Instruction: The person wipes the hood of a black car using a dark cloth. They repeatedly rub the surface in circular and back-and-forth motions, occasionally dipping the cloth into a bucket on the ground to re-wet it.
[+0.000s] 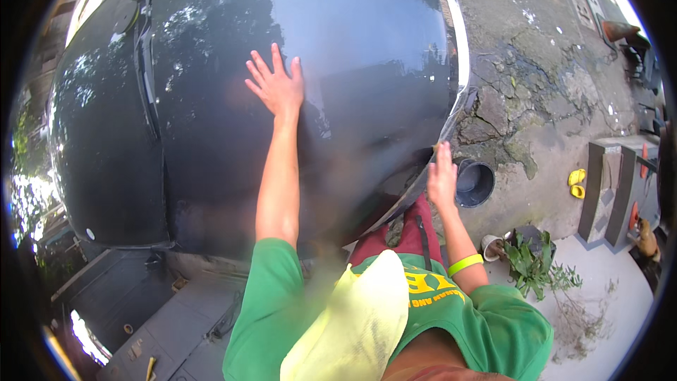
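The glossy dark hood of a car (227, 169) fills the view before me, with trees and sky reflected in it. Palm down, my left hand (277, 84) rests on the hood with its fingers spread and nothing in them. My right hand (443, 177) is at the car's front edge, beside the bright trim strip (456, 26). Its fingers point away from me and lie close together; a small brownish spot shows at their tips, too blurred to name. A pale yellow cloth (354, 323) hangs over my chest.
A black bucket (489, 190) stands on the ground just right of my right hand. Cracked concrete (508, 111) runs along the car's front. Farther right are yellow clogs (577, 184), tiled steps (603, 190), a dog (647, 241) and a leafy potted plant (531, 264). The windshield (100, 132) is at left.
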`<state>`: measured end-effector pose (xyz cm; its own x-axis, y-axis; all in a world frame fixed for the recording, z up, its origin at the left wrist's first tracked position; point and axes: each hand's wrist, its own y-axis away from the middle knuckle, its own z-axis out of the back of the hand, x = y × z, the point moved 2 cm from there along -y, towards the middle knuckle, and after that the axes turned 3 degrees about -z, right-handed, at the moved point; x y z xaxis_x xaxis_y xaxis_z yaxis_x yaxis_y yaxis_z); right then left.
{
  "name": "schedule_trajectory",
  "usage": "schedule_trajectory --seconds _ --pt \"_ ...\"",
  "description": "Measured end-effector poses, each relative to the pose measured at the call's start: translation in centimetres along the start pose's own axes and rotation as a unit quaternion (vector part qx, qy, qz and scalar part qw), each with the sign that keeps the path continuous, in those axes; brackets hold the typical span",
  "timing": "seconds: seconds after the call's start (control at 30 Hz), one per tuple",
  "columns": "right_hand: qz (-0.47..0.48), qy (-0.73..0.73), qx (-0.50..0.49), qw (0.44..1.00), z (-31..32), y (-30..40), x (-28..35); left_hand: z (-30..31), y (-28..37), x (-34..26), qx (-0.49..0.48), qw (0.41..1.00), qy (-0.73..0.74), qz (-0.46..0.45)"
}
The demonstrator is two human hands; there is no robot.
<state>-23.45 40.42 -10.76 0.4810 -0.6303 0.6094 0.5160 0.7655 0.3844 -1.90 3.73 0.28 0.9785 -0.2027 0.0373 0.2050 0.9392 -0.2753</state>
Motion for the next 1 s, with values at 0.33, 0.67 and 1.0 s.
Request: schedule_trajectory --seconds 0.33,0.67,1.0 --pt "-0.392 -0.058 -0.079 0.915 8.9 11.8 -35.4 2.9 22.6 -5.6 0.173 0.918 0.152 -0.322" --pt "-0.421 -0.23 0.063 0.875 -2.2 15.5 -21.9 10.6 28.7 32.3 0.139 0.973 -0.047 0.18" --pt "-0.417 -0.16 -0.027 0.894 -2.3 23.9 -19.5 19.2 25.7 46.7 -0.09 0.965 -0.014 0.248"
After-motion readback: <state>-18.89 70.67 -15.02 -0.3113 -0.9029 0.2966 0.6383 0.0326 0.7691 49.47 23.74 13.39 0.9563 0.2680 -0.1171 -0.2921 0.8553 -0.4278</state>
